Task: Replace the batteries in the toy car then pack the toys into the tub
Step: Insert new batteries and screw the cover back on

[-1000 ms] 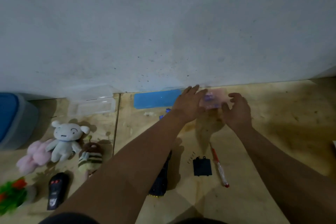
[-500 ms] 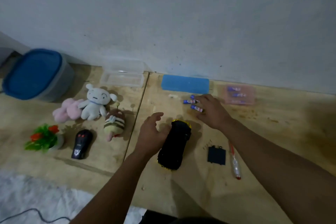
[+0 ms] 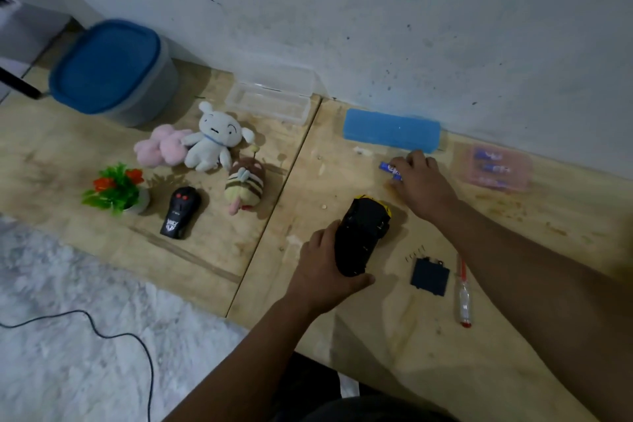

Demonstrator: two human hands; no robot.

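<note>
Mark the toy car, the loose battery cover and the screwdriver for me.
toy car (image 3: 363,236), head view, on its dark underside.
battery cover (image 3: 430,277), head view, centre of the flat dark panel.
screwdriver (image 3: 463,298), head view, on the clear handle.

Left hand (image 3: 325,271) grips; right hand (image 3: 423,183) reaches forward, fingers (image 3: 397,169) curled.

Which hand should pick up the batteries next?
Right. The right hand is already on the batteries; the left hand grips the car.
</note>
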